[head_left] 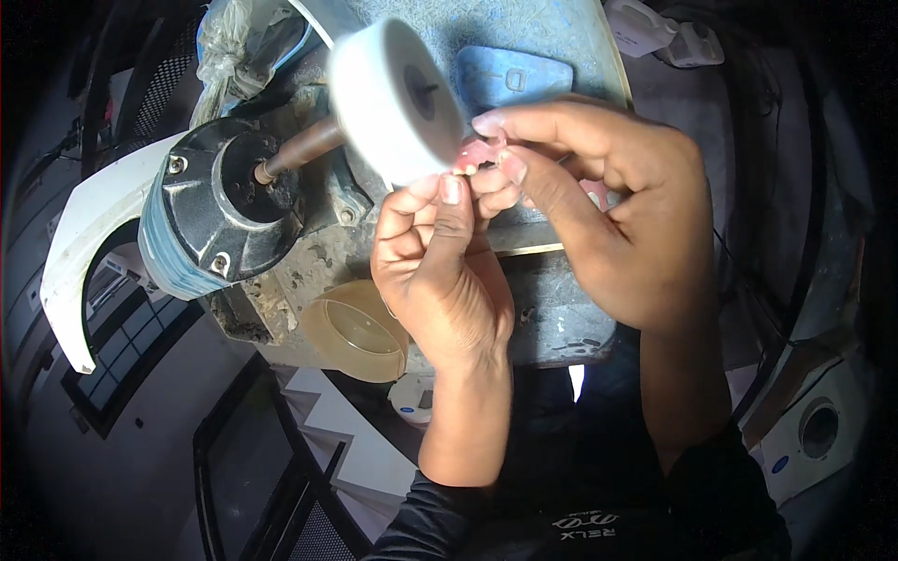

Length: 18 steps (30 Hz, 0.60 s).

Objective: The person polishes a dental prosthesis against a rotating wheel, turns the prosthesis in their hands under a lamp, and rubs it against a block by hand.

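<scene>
A small pink denture piece with pale teeth (475,155) is pinched in both hands at the lower right edge of a blurred white polishing wheel (388,98). My left hand (440,262) grips it from below, thumb up and fingers curled. My right hand (636,224) holds it from the right between thumb and forefinger. Whether it touches the wheel is hard to tell. The wheel sits on a rusty spindle (304,148) from a dark motor (220,210). Another pink piece with teeth (599,194) shows partly behind my right hand.
A blue tray (513,77) lies behind the wheel on a worn blue surface. A translucent amber bowl (341,327) is at the bench's front left. A curved white guard (70,262) stands left of the motor. A tied plastic bag (229,70) and white jugs (645,23) are at the back.
</scene>
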Each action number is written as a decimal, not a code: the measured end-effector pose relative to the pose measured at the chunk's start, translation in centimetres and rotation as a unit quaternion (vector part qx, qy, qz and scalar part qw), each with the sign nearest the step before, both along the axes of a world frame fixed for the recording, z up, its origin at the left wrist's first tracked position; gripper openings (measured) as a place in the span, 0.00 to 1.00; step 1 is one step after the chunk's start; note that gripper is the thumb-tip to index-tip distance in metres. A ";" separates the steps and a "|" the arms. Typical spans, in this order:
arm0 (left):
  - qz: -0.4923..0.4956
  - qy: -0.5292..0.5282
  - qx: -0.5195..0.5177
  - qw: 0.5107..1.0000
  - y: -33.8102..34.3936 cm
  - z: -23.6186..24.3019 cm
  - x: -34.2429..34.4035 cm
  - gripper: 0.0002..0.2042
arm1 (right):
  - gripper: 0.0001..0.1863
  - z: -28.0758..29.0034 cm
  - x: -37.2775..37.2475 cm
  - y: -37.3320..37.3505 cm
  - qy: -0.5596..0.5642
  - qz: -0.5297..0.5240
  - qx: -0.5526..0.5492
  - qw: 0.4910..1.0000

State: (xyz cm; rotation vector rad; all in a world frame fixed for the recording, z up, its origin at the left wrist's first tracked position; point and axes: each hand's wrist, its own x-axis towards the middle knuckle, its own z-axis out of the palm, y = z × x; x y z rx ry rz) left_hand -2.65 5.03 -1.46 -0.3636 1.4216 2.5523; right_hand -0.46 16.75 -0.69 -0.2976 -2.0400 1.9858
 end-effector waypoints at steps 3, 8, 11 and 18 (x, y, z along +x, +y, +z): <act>0.002 -0.021 0.010 1.000 0.0 0.0 -0.2 0.02 | 0.09 0.4 -0.3 0.2 -0.011 0.008 0.016 1.000; 0.027 -0.058 -0.005 0.998 -0.2 0.1 0.0 0.02 | 0.09 0.2 -0.8 0.2 -0.006 0.022 0.065 0.998; 0.021 -0.050 -0.001 0.999 -0.2 0.3 -0.5 0.03 | 0.08 0.0 -1.6 0.4 -0.057 0.032 0.005 0.998; -0.051 -0.035 -0.020 0.998 -1.1 0.8 -0.2 0.07 | 0.07 -0.1 -1.5 0.1 -0.056 0.046 -0.057 0.996</act>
